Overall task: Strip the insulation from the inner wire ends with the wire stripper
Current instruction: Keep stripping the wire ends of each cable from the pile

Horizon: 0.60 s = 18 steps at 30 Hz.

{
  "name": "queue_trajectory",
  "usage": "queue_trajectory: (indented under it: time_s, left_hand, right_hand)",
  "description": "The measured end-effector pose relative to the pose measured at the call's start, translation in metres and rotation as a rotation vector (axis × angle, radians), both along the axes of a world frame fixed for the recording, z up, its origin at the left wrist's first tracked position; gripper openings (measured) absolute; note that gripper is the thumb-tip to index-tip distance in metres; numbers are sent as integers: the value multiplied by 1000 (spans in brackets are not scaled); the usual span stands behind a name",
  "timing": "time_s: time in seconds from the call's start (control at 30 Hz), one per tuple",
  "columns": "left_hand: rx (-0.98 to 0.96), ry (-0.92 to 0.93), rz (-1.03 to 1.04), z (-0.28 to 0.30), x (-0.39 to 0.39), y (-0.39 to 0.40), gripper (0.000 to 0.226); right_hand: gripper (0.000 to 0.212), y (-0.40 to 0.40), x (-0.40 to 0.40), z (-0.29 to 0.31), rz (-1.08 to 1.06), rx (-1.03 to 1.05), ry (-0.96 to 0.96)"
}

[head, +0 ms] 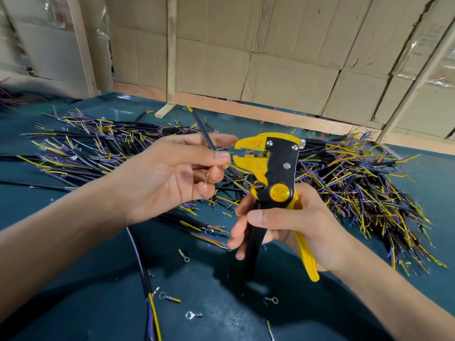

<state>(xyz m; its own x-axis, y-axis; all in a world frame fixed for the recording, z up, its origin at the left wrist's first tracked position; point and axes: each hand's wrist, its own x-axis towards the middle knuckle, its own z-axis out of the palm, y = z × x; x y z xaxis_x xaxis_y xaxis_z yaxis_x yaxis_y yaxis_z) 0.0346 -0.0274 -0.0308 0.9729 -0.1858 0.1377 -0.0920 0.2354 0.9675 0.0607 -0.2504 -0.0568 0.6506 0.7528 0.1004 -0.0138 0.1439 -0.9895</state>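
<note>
Well — unreadable emblem, wire stripper (273, 173)

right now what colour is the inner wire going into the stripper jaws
Blue: the inner wire entering the wire stripper is blue, seen in the head view.

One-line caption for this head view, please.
Left hand feeds black cable's blue wire into yellow wire stripper gripped by right hand.

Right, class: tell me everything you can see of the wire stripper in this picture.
The wire stripper is a yellow and black hand tool, seemingly plastic with metal rivets and a round yellow dial. It is held roughly upright above the table, jaws pointing left and parted, handles hanging down. The right hand grips the handles. A blue wire held by the left hand lies between the jaws.
</note>
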Motion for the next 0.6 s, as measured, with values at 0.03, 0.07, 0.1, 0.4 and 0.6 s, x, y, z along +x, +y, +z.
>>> queue_trajectory:
  time_s: [0.03, 0.07, 0.1, 0.4, 0.6]
  left_hand:
    - [22, -12, 8, 0, 0, 1, 38]
    - [39, -19, 11, 0, 1, 2, 36]
    - [52, -22, 11, 0, 1, 3, 34]
    - [-82, 59, 29, 3, 0, -1, 35]
    - [-46, -32, 56, 11, -2, 1, 23]
  right_hand:
    - [15, 0, 0, 0, -3, 0, -5]
    - [14, 0, 0, 0, -7, -1, -10]
    - [14, 0, 0, 0, -11, -3, -16]
    - [16, 2, -8, 10, -152, -147, -115]
    - [21, 12, -16, 11, -227, -24, 24]
